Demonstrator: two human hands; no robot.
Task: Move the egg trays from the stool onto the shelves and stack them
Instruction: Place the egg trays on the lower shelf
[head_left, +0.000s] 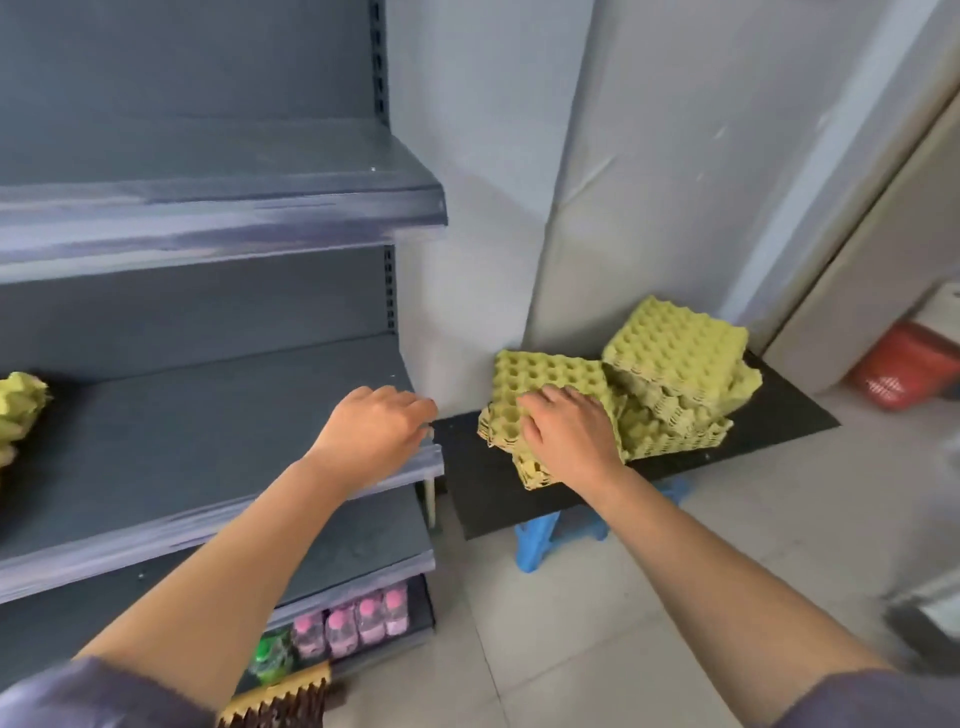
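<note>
- While both bare arms reach forward, the right hand (571, 431) lies palm-down on the near stack of yellow-green egg trays (545, 395), fingers spread over the top tray; whether the fingers curl under an edge cannot be told.
- That stack sits at about 3 o'clock from frame centre, on a black board (519, 499) laid over a blue stool (540, 545); its near corner overhangs the rest of the pile slightly.
- Second pile of egg trays (680, 384) just beyond, at 2 o'clock from the hand, touching the first; its layers lie askew, the top one turned.
- Left hand (379, 431) hovers loose and half-curled over the front right corner of the middle shelf (208, 441), holding nothing.
- More egg trays (18, 410) rest on that same shelf at 9 o'clock, cut off by the frame edge.
- Upper shelf (208, 208) bare, blurred along its front lip.
- Bottom shelf, 6 o'clock: pink-capped bottles (353, 623) in a row, a green bottle (270, 657) beside them.
- Red basket (904, 371) on the floor at far 3 o'clock, well apart from the stool.
</note>
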